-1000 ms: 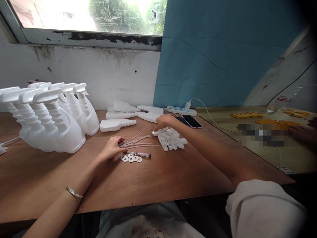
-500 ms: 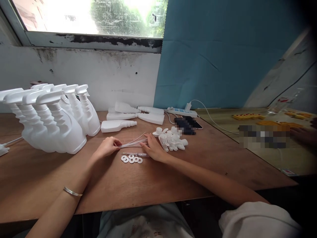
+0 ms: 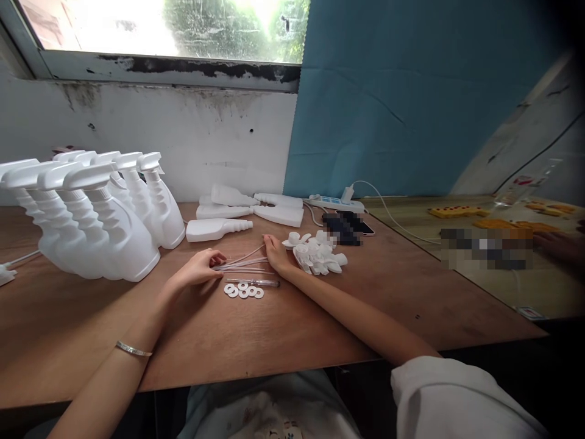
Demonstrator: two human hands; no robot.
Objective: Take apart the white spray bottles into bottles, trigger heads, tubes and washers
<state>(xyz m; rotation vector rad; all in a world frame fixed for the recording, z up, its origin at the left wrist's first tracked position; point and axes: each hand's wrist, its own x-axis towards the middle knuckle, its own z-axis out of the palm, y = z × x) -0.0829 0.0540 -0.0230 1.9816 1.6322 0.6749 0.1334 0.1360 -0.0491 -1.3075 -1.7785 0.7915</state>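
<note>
Several thin white plastic tubes (image 3: pixel 244 263) lie in a loose fan on the brown table between my hands. My left hand (image 3: pixel 199 267) curls around their gathered left ends, thumb below and fingers above. On the other side, my right hand (image 3: pixel 276 255) rests on edge with its fingers stretched out, beside the tubes' right ends; one slanting tube reaches its fingertips. A slim screwdriver with a clear handle (image 3: pixel 267 283) lies just below the tubes. Several flat white ring washers (image 3: pixel 244 293) sit in front of it. White spray-trigger parts (image 3: pixel 315 253) are heaped right of my right hand.
White spray bottles with trigger heads (image 3: pixel 123 235) stand grouped at the left. Headless white bottles (image 3: pixel 218 229) lie near the wall. Phones (image 3: pixel 342 228) and a power strip (image 3: pixel 336 202) are behind the heap. Another person's hand (image 3: pixel 557 244) shows at far right.
My right hand has drawn back from over the tubes to their right ends, uncovering the screwdriver's handle. The left hand's fingers have spread a little, and the tubes fan wider.
</note>
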